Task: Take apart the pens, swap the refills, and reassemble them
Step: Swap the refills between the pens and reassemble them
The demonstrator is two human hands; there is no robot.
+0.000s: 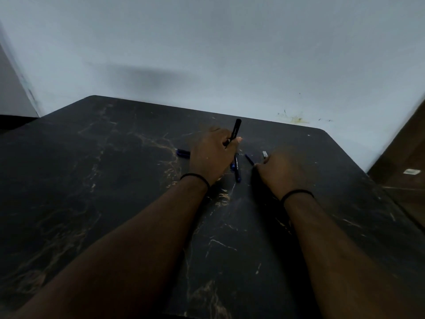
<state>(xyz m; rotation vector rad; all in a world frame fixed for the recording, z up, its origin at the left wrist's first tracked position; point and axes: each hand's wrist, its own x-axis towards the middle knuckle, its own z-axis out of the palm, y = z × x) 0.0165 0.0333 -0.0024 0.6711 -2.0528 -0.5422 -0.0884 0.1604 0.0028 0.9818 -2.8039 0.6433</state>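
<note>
Overall scene: a person's two bare forearms reached over a dark marble-patterned table [115, 180] that met a pale wall at its far edge.
Left hand: the left hand [211, 155] was curled round a black pen barrel [236, 129], which stood tilted, its free end pointing away toward the wall.
Right hand: the right hand [280, 169] lay knuckles up just right of centre, fingers tucked under; something silver-tipped [265, 154] showed at its far edge, but whether the fingers pinched it could not be told.
Loose parts: a blue pen body [237, 169] lay on the table between the hands; a thin dark piece [249, 159], perhaps a refill, lay just beside the right hand; a blue piece [183, 152], likely a cap, lay left of the left hand.
Wrists: a black band [195, 178] circled each.
Stage: judging by the scattered pieces, the pens were apart.
Risk: in dim light the similar refills could be confused, ending in the original barrels; a small part might also roll off if nudged by a moving hand.
</note>
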